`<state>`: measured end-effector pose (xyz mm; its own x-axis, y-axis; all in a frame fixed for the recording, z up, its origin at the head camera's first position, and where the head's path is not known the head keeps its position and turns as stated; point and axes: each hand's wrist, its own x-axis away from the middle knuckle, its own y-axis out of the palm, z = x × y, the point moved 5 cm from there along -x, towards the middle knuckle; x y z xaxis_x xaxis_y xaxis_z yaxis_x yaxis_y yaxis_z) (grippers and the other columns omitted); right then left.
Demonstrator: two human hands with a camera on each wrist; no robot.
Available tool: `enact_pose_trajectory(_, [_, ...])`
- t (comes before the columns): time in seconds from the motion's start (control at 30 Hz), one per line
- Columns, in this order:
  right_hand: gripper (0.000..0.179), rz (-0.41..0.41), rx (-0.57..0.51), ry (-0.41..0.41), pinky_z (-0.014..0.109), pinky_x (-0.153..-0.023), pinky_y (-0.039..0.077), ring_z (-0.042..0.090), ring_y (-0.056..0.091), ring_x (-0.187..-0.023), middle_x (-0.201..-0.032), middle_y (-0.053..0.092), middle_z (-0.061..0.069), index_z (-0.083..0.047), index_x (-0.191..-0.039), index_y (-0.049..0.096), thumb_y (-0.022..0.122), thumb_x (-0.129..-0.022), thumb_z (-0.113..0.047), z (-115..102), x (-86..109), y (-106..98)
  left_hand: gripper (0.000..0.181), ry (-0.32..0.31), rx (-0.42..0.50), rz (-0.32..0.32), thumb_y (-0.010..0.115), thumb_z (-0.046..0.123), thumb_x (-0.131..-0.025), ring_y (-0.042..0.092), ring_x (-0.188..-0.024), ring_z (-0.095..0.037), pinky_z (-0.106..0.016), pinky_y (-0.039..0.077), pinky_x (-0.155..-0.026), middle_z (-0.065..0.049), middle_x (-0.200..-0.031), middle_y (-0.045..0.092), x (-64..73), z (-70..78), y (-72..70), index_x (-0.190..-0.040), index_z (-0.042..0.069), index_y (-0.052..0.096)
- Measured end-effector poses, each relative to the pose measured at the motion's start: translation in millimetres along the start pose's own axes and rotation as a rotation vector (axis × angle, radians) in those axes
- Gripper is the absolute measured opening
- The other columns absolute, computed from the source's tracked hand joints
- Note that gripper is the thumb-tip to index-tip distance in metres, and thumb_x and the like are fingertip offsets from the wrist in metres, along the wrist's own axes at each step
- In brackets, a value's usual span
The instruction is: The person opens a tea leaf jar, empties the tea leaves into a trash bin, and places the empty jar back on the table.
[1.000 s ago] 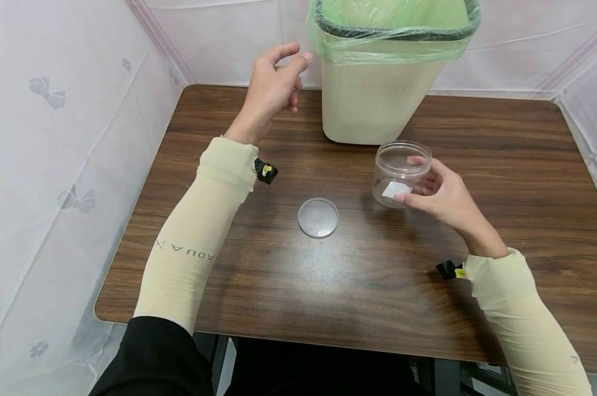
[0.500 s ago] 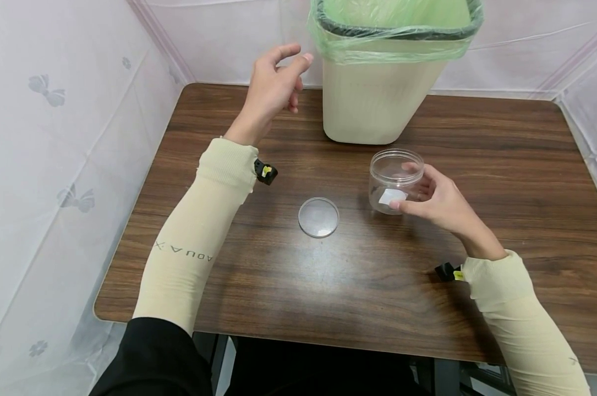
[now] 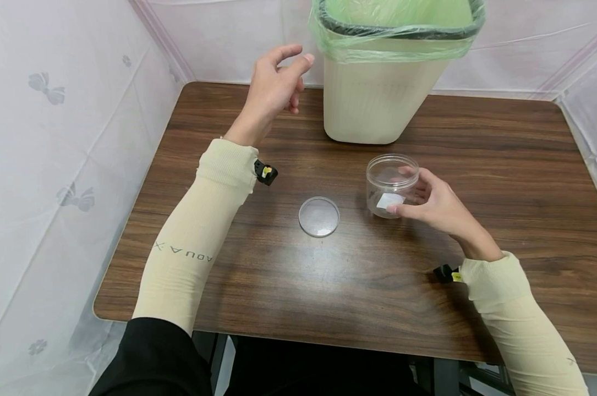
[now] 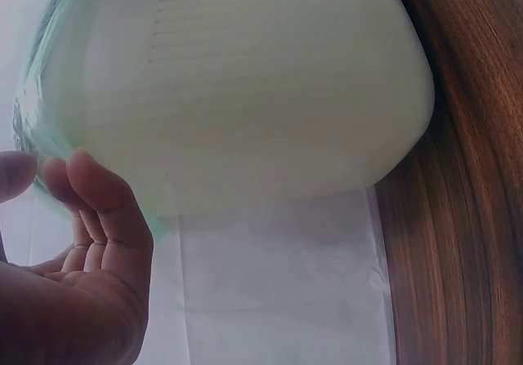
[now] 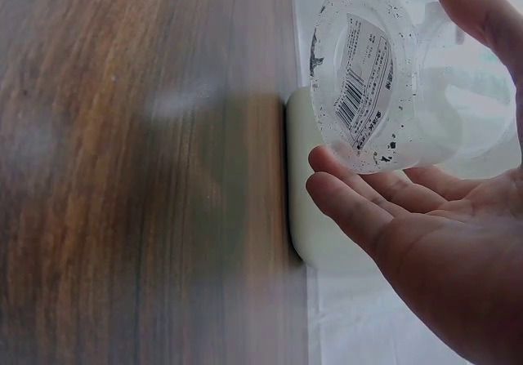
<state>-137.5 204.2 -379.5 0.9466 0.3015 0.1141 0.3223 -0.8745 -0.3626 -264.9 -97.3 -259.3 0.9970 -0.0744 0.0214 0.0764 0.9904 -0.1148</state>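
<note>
My right hand (image 3: 442, 204) grips a clear plastic jar (image 3: 377, 184) from its right side, thumb in front and fingers behind. The jar is upright and its open mouth faces up. In the right wrist view the jar's base (image 5: 400, 104) shows, held off the table, with a printed barcode label (image 5: 366, 79) and dark specks. A round clear lid (image 3: 319, 216) lies flat on the table to the jar's left. My left hand (image 3: 274, 85) hovers left of the bin with fingers loosely bent, holding nothing; in the left wrist view the hand (image 4: 90, 275) is near the bin.
A cream waste bin (image 3: 377, 104) with a green bag liner (image 3: 397, 54) over its rim stands at the back of the dark wood table (image 3: 278, 286). White patterned sheeting (image 3: 55, 143) hangs along the left and back sides.
My right hand has brought the jar a little toward me and to the left, closer to the lid. The left hand and the lid stay put.
</note>
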Motion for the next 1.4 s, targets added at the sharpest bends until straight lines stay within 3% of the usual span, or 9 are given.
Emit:
enact_pose_trajectory(0.33, [0.074, -0.019, -0.032, 0.010, 0.023, -0.097, 0.049, 0.013, 0.061, -0.118, -0.135, 0.061, 0.011, -0.003, -0.144, 0.042, 0.084, -0.083, -0.007, 6.3, -1.0, 4.9, 0.045, -0.008, -0.002, 0.003, 0.069, 0.030, -0.097, 0.049, -0.050, -0.015, -0.028, 0.051, -0.052, -0.005, -0.072, 0.057, 2.0, -1.0, 0.6, -0.140, 0.020, 0.058])
enact_pose_trajectory(0.67, [0.075, -0.052, -0.041, 0.024, 0.024, -0.098, 0.049, 0.025, 0.059, -0.122, -0.138, 0.058, 0.014, -0.004, -0.145, 0.041, 0.084, -0.083, -0.007, 8.3, -0.2, 10.8, 0.045, -0.005, 0.013, -0.013, 0.069, 0.028, -0.097, 0.051, -0.052, -0.017, -0.031, 0.051, -0.056, -0.005, -0.071, 0.056, 5.4, 0.9, 3.2, -0.140, 0.020, 0.058])
enact_pose_trajectory(1.4, [0.079, -0.109, 0.001, 0.000, 0.028, -0.099, 0.048, 0.026, 0.057, -0.124, -0.142, 0.057, 0.013, -0.006, -0.148, 0.039, 0.084, -0.083, -0.009, 15.6, -0.2, 21.5, 0.044, 0.012, -0.015, -0.041, 0.067, 0.028, -0.098, 0.052, -0.056, -0.019, -0.033, 0.053, -0.060, -0.005, -0.072, 0.056, 8.8, 0.8, 8.8, -0.140, 0.018, 0.058])
